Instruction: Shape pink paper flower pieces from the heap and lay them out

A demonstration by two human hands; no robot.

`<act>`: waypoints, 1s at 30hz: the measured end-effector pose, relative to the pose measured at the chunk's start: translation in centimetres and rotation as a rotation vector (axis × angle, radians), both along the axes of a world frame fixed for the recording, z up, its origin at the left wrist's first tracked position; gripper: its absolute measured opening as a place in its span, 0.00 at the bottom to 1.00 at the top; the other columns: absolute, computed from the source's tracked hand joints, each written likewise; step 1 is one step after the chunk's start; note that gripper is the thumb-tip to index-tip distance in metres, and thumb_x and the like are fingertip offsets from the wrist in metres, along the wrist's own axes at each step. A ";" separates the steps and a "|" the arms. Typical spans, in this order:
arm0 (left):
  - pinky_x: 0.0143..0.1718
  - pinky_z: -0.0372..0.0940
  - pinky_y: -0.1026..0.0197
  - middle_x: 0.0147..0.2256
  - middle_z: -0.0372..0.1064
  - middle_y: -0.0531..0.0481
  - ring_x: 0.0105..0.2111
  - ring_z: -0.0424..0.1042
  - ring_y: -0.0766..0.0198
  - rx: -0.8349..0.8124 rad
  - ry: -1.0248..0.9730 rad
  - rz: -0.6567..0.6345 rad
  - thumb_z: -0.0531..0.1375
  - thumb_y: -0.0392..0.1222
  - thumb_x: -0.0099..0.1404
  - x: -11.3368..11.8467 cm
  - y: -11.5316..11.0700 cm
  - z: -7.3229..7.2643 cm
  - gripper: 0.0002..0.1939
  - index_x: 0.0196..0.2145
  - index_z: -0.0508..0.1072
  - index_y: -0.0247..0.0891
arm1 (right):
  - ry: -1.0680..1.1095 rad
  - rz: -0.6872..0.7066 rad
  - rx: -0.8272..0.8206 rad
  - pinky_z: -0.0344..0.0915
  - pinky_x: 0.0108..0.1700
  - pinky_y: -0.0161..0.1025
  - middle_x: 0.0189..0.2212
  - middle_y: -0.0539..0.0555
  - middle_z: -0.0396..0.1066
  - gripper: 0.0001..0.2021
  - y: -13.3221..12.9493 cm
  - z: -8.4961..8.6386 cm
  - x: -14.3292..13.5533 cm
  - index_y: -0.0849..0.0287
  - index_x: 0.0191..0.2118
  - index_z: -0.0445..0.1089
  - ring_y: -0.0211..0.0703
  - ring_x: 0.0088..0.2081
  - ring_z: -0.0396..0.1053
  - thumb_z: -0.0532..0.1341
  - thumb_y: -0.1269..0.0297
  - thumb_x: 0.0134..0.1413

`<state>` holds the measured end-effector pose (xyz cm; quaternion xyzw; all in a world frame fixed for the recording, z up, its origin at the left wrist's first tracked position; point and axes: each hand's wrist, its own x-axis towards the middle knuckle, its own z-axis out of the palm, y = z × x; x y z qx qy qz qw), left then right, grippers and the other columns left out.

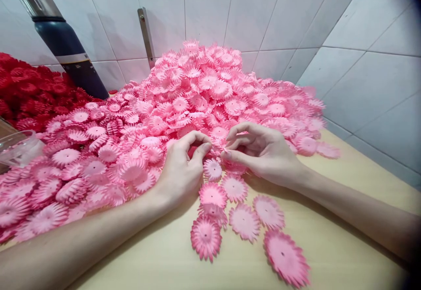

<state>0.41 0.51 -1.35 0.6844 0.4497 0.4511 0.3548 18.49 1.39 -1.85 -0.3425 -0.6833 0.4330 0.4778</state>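
Note:
My left hand (pixel 184 162) is closed in a pinch, thumb against forefinger, at the front of a large heap of pink fabric flower pieces (pixel 210 81). Facing it, a little to the right, my right hand (pixel 266 152) is also pinched, its fingers curled. Whatever the fingertips hold is too small and too blended with the pink behind to make out. Just below the hands lie a small pale pink flower piece (pixel 212 170) and several larger ones, among them a darker-edged flower piece (pixel 206 237) and a tilted-looking oval one (pixel 286 258). Dark centre holes show in them.
A dark blue flask (pixel 70 44) with a steel cap stands at the back left, beside a heap of red flower pieces (pixel 26 88). A clear plastic cup (pixel 19 147) is at the left edge. White tiled walls (pixel 210 9) bound the pale wooden table (pixel 342 233).

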 end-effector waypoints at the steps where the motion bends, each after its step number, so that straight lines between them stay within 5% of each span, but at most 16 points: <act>1: 0.37 0.62 0.63 0.31 0.70 0.51 0.33 0.68 0.65 -0.004 -0.009 -0.003 0.55 0.35 0.66 0.0 0.0 0.0 0.05 0.31 0.70 0.37 | 0.001 0.014 0.024 0.70 0.30 0.34 0.26 0.47 0.69 0.12 0.0 0.0 -0.1 0.57 0.36 0.67 0.36 0.28 0.70 0.70 0.66 0.47; 10: 0.38 0.63 0.64 0.31 0.71 0.52 0.33 0.69 0.66 0.052 0.043 -0.049 0.55 0.35 0.66 -0.1 -0.1 0.2 0.06 0.32 0.71 0.37 | 0.006 0.042 0.059 0.72 0.38 0.35 0.34 0.51 0.70 0.08 -0.1 0.2 0.1 0.56 0.41 0.68 0.37 0.36 0.71 0.64 0.68 0.54; 21: 0.35 0.64 0.65 0.31 0.74 0.52 0.31 0.71 0.67 0.187 0.173 -0.051 0.56 0.31 0.65 0.0 -0.6 0.5 0.07 0.33 0.73 0.37 | 0.009 0.037 -0.076 0.76 0.38 0.40 0.31 0.51 0.76 0.16 -0.2 0.0 0.2 0.57 0.41 0.69 0.43 0.35 0.77 0.71 0.66 0.45; 30: 0.33 0.62 0.65 0.29 0.71 0.52 0.29 0.68 0.68 0.121 0.186 -0.035 0.56 0.31 0.65 0.2 -0.7 0.6 0.07 0.31 0.72 0.36 | -0.005 0.014 0.037 0.68 0.31 0.36 0.29 0.48 0.64 0.10 -0.4 0.0 -0.1 0.56 0.34 0.60 0.36 0.30 0.67 0.64 0.71 0.52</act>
